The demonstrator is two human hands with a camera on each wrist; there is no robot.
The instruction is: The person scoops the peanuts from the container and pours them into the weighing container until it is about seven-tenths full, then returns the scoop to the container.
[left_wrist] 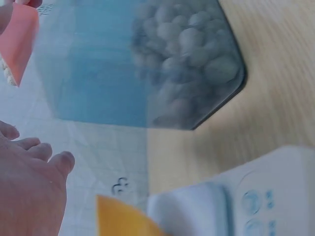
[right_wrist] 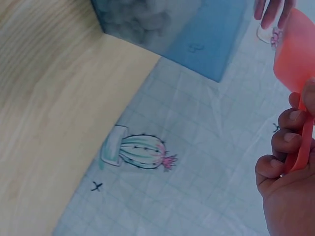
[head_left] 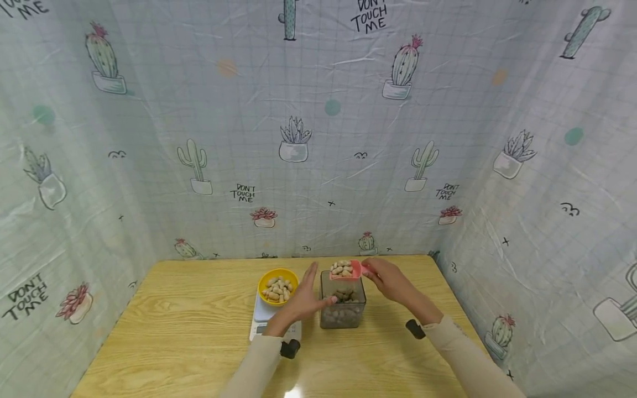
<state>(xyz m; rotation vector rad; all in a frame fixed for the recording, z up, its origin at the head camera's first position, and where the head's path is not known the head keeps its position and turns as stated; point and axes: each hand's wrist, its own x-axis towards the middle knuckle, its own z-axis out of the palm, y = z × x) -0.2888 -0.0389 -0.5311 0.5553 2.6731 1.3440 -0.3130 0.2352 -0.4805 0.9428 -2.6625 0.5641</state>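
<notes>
My right hand (head_left: 387, 281) grips the handle of a red-pink scoop (right_wrist: 301, 56), fingers curled round it. Peanuts (head_left: 341, 268) in their shells fill the scoop, which is held over the back of a transparent grey container (head_left: 342, 318). More peanuts (left_wrist: 189, 49) lie in the lower part of that container. Between the container and a yellow bowl (head_left: 261, 287) is my left hand (head_left: 301, 301), its fingers extended and its thumb by the container's near rim; whether they touch I cannot tell. The bowl holds peanuts (head_left: 277, 289) and sits on a white kitchen scale (head_left: 261, 312).
A light wood table (head_left: 199, 320) carries everything. Behind and along both sides hangs a pale curtain (head_left: 239, 110) printed with cacti. My left forearm passes over part of the scale and its display.
</notes>
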